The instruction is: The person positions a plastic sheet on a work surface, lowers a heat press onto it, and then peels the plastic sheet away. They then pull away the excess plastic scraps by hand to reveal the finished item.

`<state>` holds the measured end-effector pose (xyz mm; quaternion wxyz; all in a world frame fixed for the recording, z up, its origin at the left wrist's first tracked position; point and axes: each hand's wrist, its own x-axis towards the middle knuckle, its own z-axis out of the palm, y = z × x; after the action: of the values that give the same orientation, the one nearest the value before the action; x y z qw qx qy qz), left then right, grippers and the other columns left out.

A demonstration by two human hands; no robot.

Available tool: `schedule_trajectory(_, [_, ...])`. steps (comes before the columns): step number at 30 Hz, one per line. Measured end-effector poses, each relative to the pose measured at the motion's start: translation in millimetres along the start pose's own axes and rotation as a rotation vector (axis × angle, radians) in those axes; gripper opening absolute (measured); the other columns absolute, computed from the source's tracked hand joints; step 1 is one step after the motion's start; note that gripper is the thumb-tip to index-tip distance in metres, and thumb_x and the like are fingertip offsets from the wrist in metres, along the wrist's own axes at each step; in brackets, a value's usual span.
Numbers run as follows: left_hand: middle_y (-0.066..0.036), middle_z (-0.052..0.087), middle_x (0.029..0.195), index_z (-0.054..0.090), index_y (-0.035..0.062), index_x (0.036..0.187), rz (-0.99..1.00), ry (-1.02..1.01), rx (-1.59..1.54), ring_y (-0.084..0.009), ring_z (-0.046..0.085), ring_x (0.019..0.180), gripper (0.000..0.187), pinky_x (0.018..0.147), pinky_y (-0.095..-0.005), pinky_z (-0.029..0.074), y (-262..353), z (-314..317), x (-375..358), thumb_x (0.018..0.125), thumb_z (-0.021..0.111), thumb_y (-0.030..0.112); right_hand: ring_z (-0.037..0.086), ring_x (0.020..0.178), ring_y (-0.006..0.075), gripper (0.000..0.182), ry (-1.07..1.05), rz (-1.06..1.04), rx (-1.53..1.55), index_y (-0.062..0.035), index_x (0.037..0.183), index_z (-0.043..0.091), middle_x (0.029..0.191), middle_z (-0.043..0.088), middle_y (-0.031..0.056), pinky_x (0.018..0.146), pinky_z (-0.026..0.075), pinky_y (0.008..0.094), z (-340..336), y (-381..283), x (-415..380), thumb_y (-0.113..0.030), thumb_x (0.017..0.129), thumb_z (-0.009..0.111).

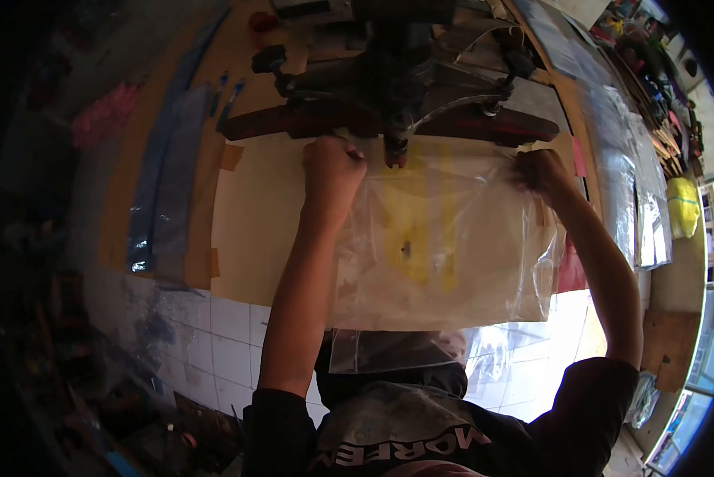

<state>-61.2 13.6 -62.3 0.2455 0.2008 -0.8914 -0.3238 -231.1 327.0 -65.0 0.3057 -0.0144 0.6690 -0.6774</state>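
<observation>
A clear plastic sheet (484, 238) lies over a cream board and hangs past its front edge. Yellow strips (409, 215) show through it. My left hand (333, 167) is closed at the sheet's upper left corner, just below the dark bar. My right hand (541, 171) has its fingers closed at the upper right corner of the sheet. Between my hands, the red-tipped end of a dark metal machine (397, 151) points down at the sheet. The long dark red bar (277, 123) of the machine runs behind both hands.
Folded clear plastic (166, 175) and blue pens (231, 99) lie on the left of the table. More plastic sheets (631, 175) hang at the right, near a yellow bundle (682, 207). A pink heap (106, 115) is at far left. White tiles (230, 334) show below.
</observation>
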Motion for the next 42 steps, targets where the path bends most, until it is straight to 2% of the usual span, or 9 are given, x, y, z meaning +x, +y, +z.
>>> schedule_trajectory(9, [-0.017, 0.064, 0.066, 0.067, 0.0005, 0.069, -0.046, -0.027, -0.008, -0.031, 0.065, 0.067, 0.011, 0.064, -0.0353, 0.05, 1, -5, 1, 0.067, 0.069, 0.011, 0.055, 0.044, 0.0186, 0.015, 0.169, 0.091, -0.096, -0.0022, 0.075, 0.056, 0.057, 0.052, 0.0064, 0.04, 0.047, 0.0306, 15, -8, -5, -0.011, 0.085, 0.048])
schedule_trajectory(19, [-0.018, 0.065, 0.07, 0.068, -0.0006, 0.072, -0.012, 0.013, -0.02, -0.0326, 0.065, 0.07, 0.011, 0.066, -0.0356, 0.05, -1, -2, 1, 0.067, 0.068, 0.009, 0.057, 0.047, 0.0177, 0.016, 0.158, 0.076, -0.113, -0.0044, 0.079, 0.056, 0.063, 0.054, 0.0057, 0.041, 0.046, 0.0286, 15, -7, -5, -0.016, 0.084, 0.046])
schedule_trajectory(25, [-0.019, 0.065, 0.072, 0.068, -0.0008, 0.074, -0.058, -0.005, -0.02, -0.0324, 0.065, 0.071, 0.012, 0.067, -0.0358, 0.05, -2, -1, 0, 0.068, 0.069, 0.01, 0.057, 0.048, 0.0181, 0.016, 0.147, 0.083, -0.12, -0.0019, 0.085, 0.057, 0.068, 0.058, 0.007, 0.042, 0.047, 0.0293, 15, -9, -7, -0.016, 0.085, 0.048])
schedule_trajectory(28, [-0.018, 0.066, 0.073, 0.068, -0.0008, 0.076, -0.015, 0.023, -0.023, -0.0319, 0.066, 0.072, 0.013, 0.068, -0.0359, 0.05, -2, 1, -3, 0.069, 0.068, 0.011, 0.059, 0.05, 0.019, 0.019, 0.187, 0.13, -0.076, 0.0012, 0.088, 0.057, 0.072, 0.061, 0.0095, 0.042, 0.048, 0.0289, 6, -3, 2, -0.016, 0.087, 0.049])
schedule_trajectory(31, [-0.019, 0.065, 0.072, 0.068, -0.0013, 0.077, -0.047, 0.027, 0.007, -0.0323, 0.065, 0.073, 0.014, 0.068, -0.0359, 0.05, 2, -1, -4, 0.071, 0.068, 0.012, 0.061, 0.051, 0.0208, 0.021, 0.055, 0.063, 0.006, 0.0056, 0.09, 0.057, 0.073, 0.061, 0.0133, 0.042, 0.05, 0.0277, 2, -2, -3, -0.014, 0.087, 0.05])
schedule_trajectory(34, [-0.019, 0.065, 0.072, 0.068, -0.0018, 0.077, -0.067, -0.004, -0.003, -0.0324, 0.065, 0.073, 0.014, 0.068, -0.0363, 0.049, -1, 1, -3, 0.071, 0.068, 0.011, 0.061, 0.051, 0.0212, 0.02, 0.15, 0.041, -0.021, 0.0072, 0.086, 0.058, 0.072, 0.061, 0.0141, 0.042, 0.05, 0.029, 11, -6, -9, -0.012, 0.086, 0.053])
schedule_trajectory(36, [-0.02, 0.065, 0.073, 0.068, -0.002, 0.077, -0.015, 0.035, -0.006, -0.0322, 0.066, 0.073, 0.013, 0.068, -0.0367, 0.049, -4, 4, -3, 0.072, 0.067, 0.01, 0.06, 0.05, 0.0213, 0.017, 0.15, 0.011, 0.004, 0.0086, 0.082, 0.058, 0.069, 0.06, 0.0142, 0.042, 0.049, 0.0298, 12, -8, -12, -0.009, 0.084, 0.057])
schedule_trajectory(38, [-0.02, 0.065, 0.074, 0.068, -0.0019, 0.077, -0.048, 0.016, -0.011, -0.0325, 0.065, 0.074, 0.012, 0.068, -0.0367, 0.049, -1, 0, -3, 0.072, 0.067, 0.009, 0.061, 0.056, 0.0171, 0.021, 0.198, 0.001, -0.219, 0.0078, 0.091, 0.062, 0.074, 0.064, 0.0126, 0.047, 0.049, 0.0271, 13, -10, -16, -0.009, 0.085, 0.051])
schedule_trajectory(42, [-0.019, 0.065, 0.077, 0.066, -0.0009, 0.076, -0.062, 0.009, 0.0, -0.0351, 0.064, 0.079, 0.011, 0.073, -0.0394, 0.05, -2, 0, -3, 0.073, 0.065, 0.009, 0.061, 0.055, 0.0163, 0.021, 0.213, -0.058, -0.21, 0.0076, 0.09, 0.063, 0.075, 0.065, 0.0119, 0.049, 0.049, 0.0268, 19, -12, -25, -0.008, 0.082, 0.053])
